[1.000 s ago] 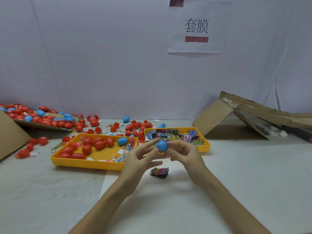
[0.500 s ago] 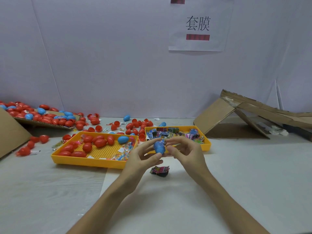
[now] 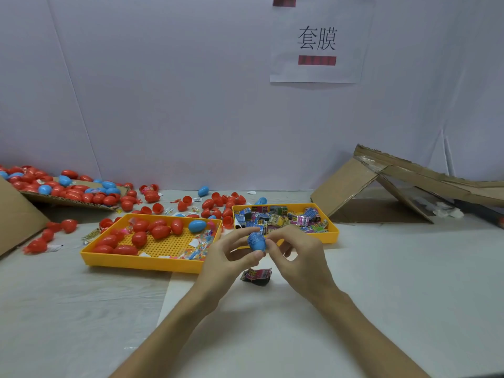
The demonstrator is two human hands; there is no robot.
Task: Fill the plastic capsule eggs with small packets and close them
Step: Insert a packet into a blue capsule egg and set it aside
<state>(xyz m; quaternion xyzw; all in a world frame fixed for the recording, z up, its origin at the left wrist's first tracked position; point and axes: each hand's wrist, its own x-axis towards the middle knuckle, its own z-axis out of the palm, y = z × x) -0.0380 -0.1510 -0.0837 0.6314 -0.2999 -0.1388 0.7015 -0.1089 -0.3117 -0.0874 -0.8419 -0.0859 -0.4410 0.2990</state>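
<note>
A blue capsule egg (image 3: 256,241) is held upright above the table between both hands. My left hand (image 3: 227,261) pinches it from the left with thumb and fingers. My right hand (image 3: 297,256) pinches its right side with its fingertips. A crumpled dark packet (image 3: 257,275) lies on the table just below the hands. The right yellow tray (image 3: 331,237) holds several colourful small packets (image 3: 278,218). The left yellow tray (image 3: 141,261) holds several red eggs (image 3: 161,231), one blue egg (image 3: 197,225) and some clear packets.
Many red and blue eggs and egg halves lie scattered behind the trays and on a cardboard sheet (image 3: 71,200) at far left. A folded cardboard box (image 3: 395,186) stands at right. A white wall with a paper sign (image 3: 317,42) closes the back.
The blue egg has turned from end-on to upright and dropped slightly between my hands. My fingers have shifted around it; the camera view has tilted a little.
</note>
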